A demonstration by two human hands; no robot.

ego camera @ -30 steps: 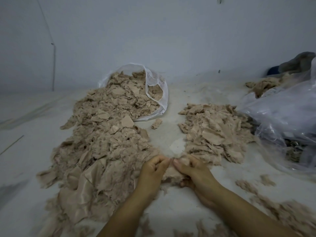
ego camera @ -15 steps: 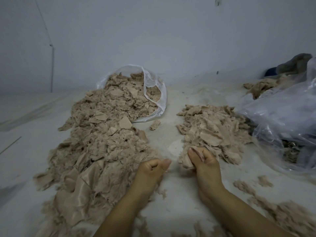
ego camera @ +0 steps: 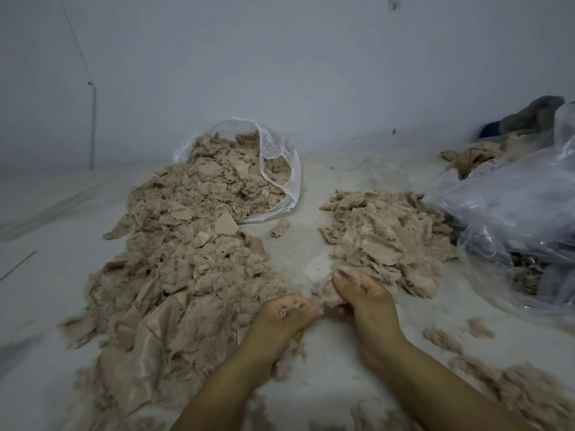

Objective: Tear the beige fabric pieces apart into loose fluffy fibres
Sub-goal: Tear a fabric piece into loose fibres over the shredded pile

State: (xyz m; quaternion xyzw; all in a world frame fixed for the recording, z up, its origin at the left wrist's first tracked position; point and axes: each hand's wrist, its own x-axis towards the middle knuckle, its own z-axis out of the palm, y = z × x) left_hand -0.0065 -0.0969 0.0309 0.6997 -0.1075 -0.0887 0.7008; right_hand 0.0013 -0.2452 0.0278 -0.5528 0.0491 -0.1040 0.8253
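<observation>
A large heap of beige fabric pieces and fluff [ego camera: 186, 269] spreads down the left of the floor from a clear plastic bag [ego camera: 280, 169]. A smaller pile of beige pieces [ego camera: 385, 231] lies to the right. At that pile's near edge my right hand [ego camera: 367, 303] grips a beige fabric piece [ego camera: 323, 290]. My left hand [ego camera: 280, 318] sits just left of it, fingers curled, pinching the same piece's near end. Part of the piece is hidden under both hands.
A big crumpled clear plastic bag [ego camera: 513, 213] fills the right side, with more beige fabric [ego camera: 469, 157] and a grey cloth [ego camera: 535, 116] behind it. Loose fibre tufts [ego camera: 510, 381] lie at the lower right. A single scrap [ego camera: 280, 228] lies between the piles. The white wall stands behind.
My hands parted half a second ago, the right one reaching into the small pile. Now they are together again, both holding a beige piece at that pile's near edge.
</observation>
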